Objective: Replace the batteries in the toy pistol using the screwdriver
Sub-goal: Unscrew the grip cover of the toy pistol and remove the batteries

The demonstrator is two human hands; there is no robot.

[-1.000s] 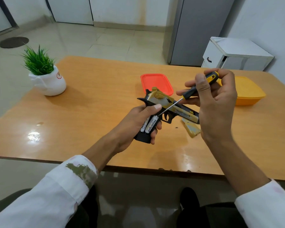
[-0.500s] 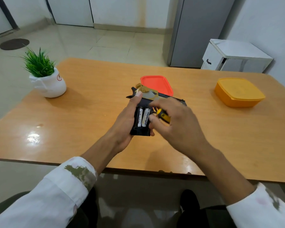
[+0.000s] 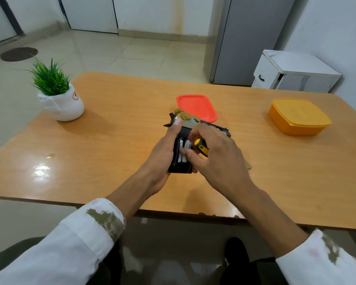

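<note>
While cradling the black-and-gold plastic toy pistol (image 3: 185, 128), the left hand (image 3: 162, 151) is exposing two cylindrical batteries (image 3: 183, 150); the right hand (image 3: 218, 159) is clasping the rubbery yellow-black screwdriver (image 3: 200, 147), thumb touching them.

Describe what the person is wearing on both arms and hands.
Both forearms are bare below white long sleeves pushed up toward the elbows. The left sleeve has an olive-green blotch at its cuff; the right sleeve shows a smaller olive blotch and faint pinkish marks. The left hand and right hand wear no gloves, and no rings or watch are visible.
</note>
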